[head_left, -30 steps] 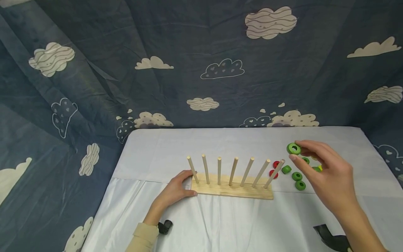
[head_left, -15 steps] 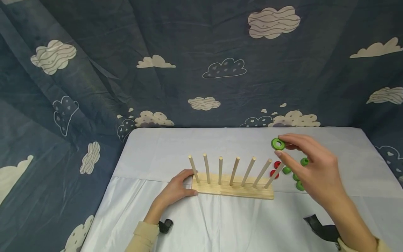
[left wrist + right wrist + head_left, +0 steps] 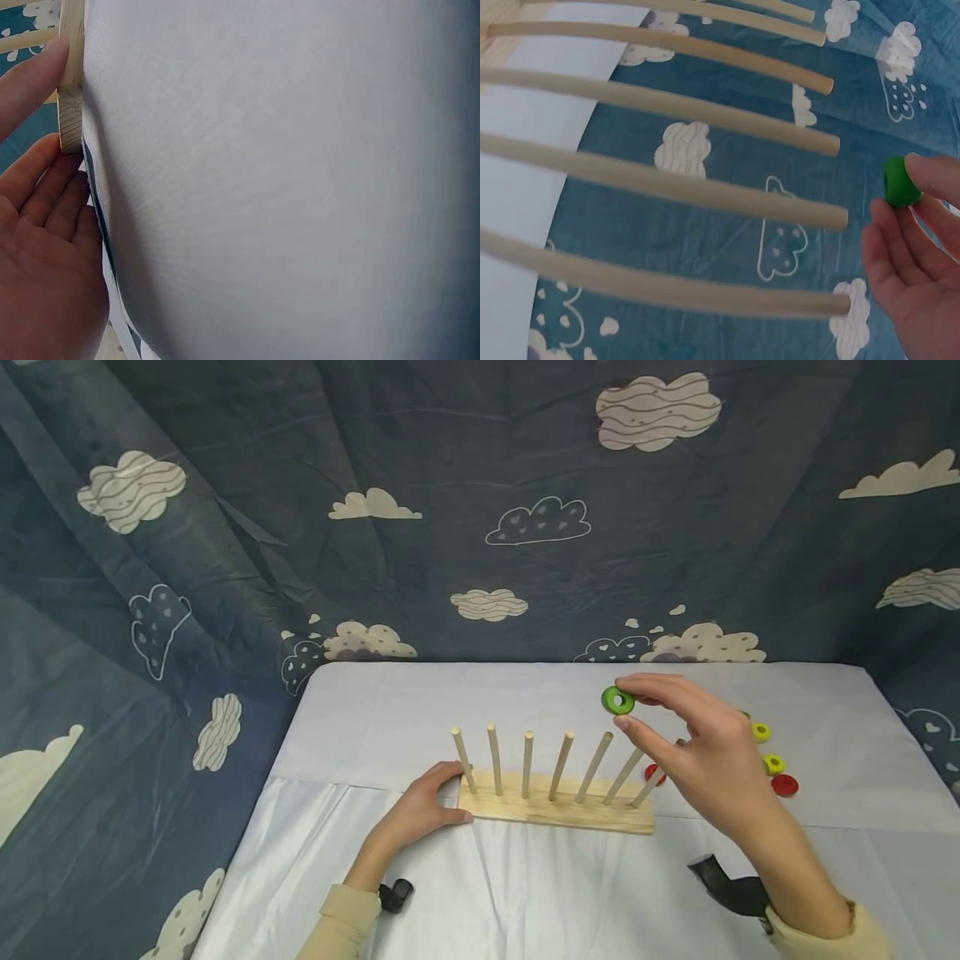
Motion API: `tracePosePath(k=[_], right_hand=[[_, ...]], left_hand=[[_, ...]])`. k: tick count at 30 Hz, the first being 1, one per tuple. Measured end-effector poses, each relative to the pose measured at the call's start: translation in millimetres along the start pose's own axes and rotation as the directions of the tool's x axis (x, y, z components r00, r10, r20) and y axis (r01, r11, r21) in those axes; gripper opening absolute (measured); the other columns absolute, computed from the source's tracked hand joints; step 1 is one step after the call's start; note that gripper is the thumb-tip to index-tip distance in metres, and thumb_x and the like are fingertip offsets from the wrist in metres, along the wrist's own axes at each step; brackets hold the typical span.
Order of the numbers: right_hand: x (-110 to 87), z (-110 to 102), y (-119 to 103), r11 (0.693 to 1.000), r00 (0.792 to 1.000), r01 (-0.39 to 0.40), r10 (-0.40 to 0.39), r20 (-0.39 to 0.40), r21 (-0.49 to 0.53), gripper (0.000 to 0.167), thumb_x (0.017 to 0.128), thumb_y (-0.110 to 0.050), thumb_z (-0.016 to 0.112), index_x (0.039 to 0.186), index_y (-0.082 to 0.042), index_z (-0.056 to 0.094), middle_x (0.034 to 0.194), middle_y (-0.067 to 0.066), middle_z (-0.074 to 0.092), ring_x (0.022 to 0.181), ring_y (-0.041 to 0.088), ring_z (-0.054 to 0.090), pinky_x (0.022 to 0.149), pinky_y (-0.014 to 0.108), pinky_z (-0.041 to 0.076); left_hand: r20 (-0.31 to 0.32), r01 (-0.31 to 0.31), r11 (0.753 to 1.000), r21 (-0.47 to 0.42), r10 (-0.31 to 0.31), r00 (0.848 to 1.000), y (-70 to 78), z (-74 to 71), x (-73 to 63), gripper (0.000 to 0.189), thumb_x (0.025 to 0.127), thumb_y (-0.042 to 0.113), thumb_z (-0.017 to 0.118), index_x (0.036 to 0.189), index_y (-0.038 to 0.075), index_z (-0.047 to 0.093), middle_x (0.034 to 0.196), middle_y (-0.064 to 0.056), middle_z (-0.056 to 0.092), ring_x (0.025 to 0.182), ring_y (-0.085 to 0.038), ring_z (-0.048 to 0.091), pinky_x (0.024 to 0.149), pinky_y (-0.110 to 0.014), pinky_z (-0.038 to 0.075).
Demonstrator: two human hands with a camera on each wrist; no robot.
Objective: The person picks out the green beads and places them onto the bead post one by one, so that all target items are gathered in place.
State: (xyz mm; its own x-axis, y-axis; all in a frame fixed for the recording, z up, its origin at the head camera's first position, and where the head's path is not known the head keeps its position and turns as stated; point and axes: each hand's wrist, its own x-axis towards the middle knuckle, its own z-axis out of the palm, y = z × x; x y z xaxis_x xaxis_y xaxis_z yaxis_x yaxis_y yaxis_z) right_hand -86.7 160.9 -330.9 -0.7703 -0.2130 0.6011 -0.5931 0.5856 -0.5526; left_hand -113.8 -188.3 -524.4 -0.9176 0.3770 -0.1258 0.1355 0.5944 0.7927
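A pale wooden base [image 3: 517, 810] with a row of several upright pegs [image 3: 561, 768] stands on the white cloth. My left hand [image 3: 422, 810] grips the base's left end, thumb at the front edge and fingers at the back. In the left wrist view, thumb and fingers lie on either side of the board's end [image 3: 70, 112]. My right hand [image 3: 701, 739] pinches a green ring bead [image 3: 607, 702] between thumb and fingers, its hole facing the head camera. The bead is above and behind the peg tops at the right; in the right wrist view it is beyond the peg tips, apart from them.
Loose beads lie at the right of the table: a red one [image 3: 785, 786], two yellow ones [image 3: 761, 732] and another red one [image 3: 654, 773] behind the rightmost peg. My right hand hides others. A dark cloud-print cloth [image 3: 420, 568] hangs behind the white table cloth [image 3: 390, 718].
My right hand has carried the green ring bead leftward, from over the loose beads to above the right-hand pegs. Yellow and red beads at the right now show. My left hand stays put.
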Motion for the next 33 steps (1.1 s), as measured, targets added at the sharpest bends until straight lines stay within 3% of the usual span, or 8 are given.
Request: tracePosePath(k=[11, 22, 28, 33], right_hand=[[11.3, 17.7, -8.1, 0.994, 0.997, 0.045, -0.050, 0.050, 0.099, 0.053, 0.074, 0.006, 0.083, 0.122, -0.011, 0.068, 0.118, -0.002, 0.065, 0.105, 0.011, 0.060, 0.093, 0.016, 0.046], [18.2, 35.4, -11.9, 0.972, 0.995, -0.017, -0.007, 0.100, 0.236, 0.046, 0.080, 0.005, 0.079, 0.122, -0.012, 0.068, 0.120, -0.004, 0.064, 0.107, 0.011, 0.060, 0.094, 0.021, 0.049], [22.2, 41.3, -15.8, 0.973, 0.989, -0.026, -0.008, 0.146, 0.231, 0.045, 0.083, 0.001, 0.077, 0.123, -0.015, 0.067, 0.122, -0.007, 0.063, 0.110, 0.010, 0.060, 0.093, 0.020, 0.049], [27.3, 45.9, -21.5, 0.964, 0.984, 0.007, -0.054, 0.171, 0.265, 0.044, 0.084, 0.002, 0.076, 0.123, -0.015, 0.067, 0.123, -0.007, 0.063, 0.114, 0.011, 0.059, 0.096, 0.025, 0.048]], left_hand=[[0.006, -0.013, 1.000, -0.013, 0.013, 1.000, -1.7, -0.4, 0.4, 0.072, 0.078, 0.031, 0.085, 0.141, 0.018, 0.052, 0.140, 0.005, 0.051, 0.138, -0.022, 0.038, 0.113, -0.045, 0.031], [0.009, -0.017, 1.000, -0.016, 0.017, 1.000, -2.6, 0.1, 1.0, 0.072, 0.077, 0.031, 0.085, 0.140, 0.017, 0.052, 0.140, 0.004, 0.051, 0.138, -0.023, 0.038, 0.113, -0.046, 0.031], [0.011, -0.001, 1.000, -0.016, 0.002, 1.000, -1.0, 0.1, 0.5, 0.073, 0.078, 0.030, 0.085, 0.141, 0.015, 0.051, 0.142, 0.003, 0.050, 0.139, -0.024, 0.037, 0.113, -0.046, 0.030], [0.013, 0.034, 0.999, 0.007, -0.034, 0.999, 0.0, 0.6, 1.1, 0.075, 0.078, 0.028, 0.085, 0.143, 0.016, 0.050, 0.144, 0.004, 0.048, 0.140, -0.022, 0.036, 0.114, -0.045, 0.030]])
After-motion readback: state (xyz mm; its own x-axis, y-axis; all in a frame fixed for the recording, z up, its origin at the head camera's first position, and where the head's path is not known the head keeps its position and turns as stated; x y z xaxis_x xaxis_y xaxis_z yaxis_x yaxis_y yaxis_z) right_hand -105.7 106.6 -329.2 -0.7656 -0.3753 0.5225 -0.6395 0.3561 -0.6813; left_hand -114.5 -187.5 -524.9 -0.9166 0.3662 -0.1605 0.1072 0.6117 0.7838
